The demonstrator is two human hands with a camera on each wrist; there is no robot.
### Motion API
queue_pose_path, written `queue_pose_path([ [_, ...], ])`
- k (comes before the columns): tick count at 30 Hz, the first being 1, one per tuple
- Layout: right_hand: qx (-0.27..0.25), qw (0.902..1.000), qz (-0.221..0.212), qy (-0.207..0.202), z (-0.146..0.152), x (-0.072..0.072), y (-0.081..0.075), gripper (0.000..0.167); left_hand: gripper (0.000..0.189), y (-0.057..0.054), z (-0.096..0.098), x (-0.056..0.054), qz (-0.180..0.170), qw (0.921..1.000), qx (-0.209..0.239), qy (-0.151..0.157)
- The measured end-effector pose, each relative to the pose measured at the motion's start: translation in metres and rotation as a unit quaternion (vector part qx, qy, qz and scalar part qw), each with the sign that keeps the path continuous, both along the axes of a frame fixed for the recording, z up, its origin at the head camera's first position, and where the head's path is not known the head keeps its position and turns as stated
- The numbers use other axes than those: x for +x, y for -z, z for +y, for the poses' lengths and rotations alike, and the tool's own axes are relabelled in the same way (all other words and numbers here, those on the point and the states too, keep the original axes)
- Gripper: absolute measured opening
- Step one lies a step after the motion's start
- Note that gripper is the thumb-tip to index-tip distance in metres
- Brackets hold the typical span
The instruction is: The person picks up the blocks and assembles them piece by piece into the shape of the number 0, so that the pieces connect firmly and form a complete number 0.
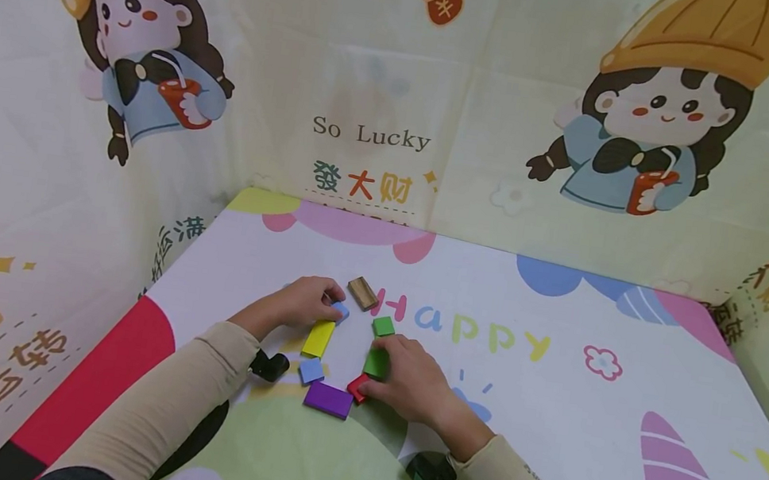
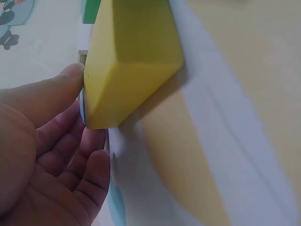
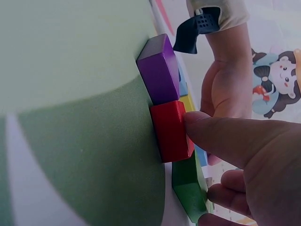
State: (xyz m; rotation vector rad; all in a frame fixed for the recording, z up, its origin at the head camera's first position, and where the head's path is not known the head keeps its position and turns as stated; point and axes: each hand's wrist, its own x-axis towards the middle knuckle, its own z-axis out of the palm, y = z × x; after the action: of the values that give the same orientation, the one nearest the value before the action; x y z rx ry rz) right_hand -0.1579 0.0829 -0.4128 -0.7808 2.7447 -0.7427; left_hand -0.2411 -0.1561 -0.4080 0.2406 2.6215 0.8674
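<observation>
Toy blocks form a rough ring on the printed tabletop. My left hand point(image 1: 308, 300) pinches a small blue block point(image 1: 341, 312) at the far left, beside a long yellow block point(image 1: 318, 339). In the left wrist view the yellow block point(image 2: 141, 42) mostly hides the blue one. My right hand point(image 1: 414, 376) spans the right side, its thumb against a red block point(image 3: 170, 132) and its curled fingers at a green block point(image 3: 190, 183). A purple block point(image 1: 329, 400) touches or nearly touches the red one. Another blue block point(image 1: 311, 371) lies between purple and yellow.
A brown wooden block point(image 1: 363, 293) lies at the ring's far end, with a smaller green block point(image 1: 383, 326) nearer the right hand. Patterned cloth walls point(image 1: 485, 124) stand behind and at both sides. Black wrist straps point(image 1: 431, 471) hang near the table.
</observation>
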Motion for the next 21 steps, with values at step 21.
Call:
queue_pose_path([
  [21,-0.004,1.0000,-0.002,0.003,-0.001,0.001,-0.001,0.061,0.047,-0.007,-0.006,0.020,0.037,0.9993,0.000,-0.008],
])
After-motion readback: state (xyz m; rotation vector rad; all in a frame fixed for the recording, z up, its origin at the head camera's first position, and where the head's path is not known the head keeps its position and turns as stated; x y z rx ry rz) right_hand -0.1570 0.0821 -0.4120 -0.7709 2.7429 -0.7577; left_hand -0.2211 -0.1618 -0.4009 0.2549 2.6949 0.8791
